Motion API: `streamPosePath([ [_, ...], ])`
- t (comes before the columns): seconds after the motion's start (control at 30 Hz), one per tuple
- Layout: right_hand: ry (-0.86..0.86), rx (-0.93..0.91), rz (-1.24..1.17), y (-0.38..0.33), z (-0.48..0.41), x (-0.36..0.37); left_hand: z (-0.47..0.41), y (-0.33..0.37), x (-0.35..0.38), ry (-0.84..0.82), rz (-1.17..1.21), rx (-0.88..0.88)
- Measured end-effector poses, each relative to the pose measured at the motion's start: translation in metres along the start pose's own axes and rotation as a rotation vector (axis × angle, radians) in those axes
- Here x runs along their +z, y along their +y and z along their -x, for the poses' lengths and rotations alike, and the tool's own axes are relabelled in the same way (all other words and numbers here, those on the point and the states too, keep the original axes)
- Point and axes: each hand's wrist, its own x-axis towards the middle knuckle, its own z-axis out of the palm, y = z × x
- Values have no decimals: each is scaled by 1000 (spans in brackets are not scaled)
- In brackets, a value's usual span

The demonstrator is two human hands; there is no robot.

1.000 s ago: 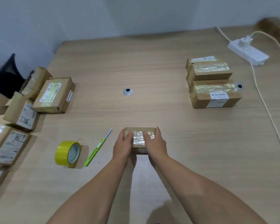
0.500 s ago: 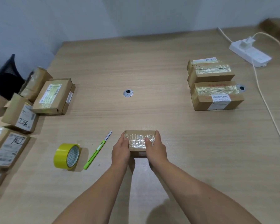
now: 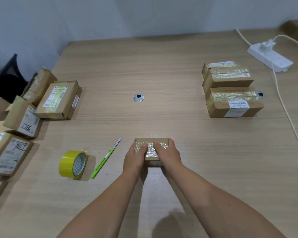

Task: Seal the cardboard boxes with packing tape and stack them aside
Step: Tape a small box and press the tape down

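A pale wood-grain table (image 3: 162, 69) stood against a plain blue-grey wall, with a round metal grommet (image 3: 139, 97) at its middle and a white power strip (image 3: 272, 60) far right. At its near middle was the small cardboard box (image 3: 151, 140), its top shiny with clear tape; the left hand (image 3: 135, 158) and right hand (image 3: 167, 156) clasped its ends, thumbs pressing the tape, with a yellow tape roll (image 3: 73, 164) and green knife (image 3: 104, 162) just left. The taped boxes (image 3: 234, 109) at right carried a barcode label too small to read, while two of the labelled boxes at left (image 3: 58, 98) bore handwriting like "78L".
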Motion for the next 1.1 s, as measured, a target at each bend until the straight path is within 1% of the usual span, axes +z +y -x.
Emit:
streamPosePath([
  [0.2,17,-36,48,3,0,-2,4,7,-2,-12,-52,4],
  [0.4,18,-57,65,5,-1,1,4,9,3,68,-132,58],
  [0.57,30,-43,5,9,-4,7,-2,1,2,40,-37,28],
  [0.7,26,-50,9,11,-5,6,-6,-1,2,34,55,0],
  [0.87,24,-51,-25,14,-6,4,-10,-1,2,7,193,-89],
  [0.93,27,-61,-39,14,-5,3,-10,-2,1,-5,284,-125],
  [1.0,20,-67,-46,13,-4,1,-10,-4,0,-21,352,-125],
  [1.03,16,-65,-41,12,-4,0,-9,-2,-1,-31,363,-113],
  [1.1,-4,-58,-25,10,-3,-2,-10,0,-4,-57,277,-83],
])
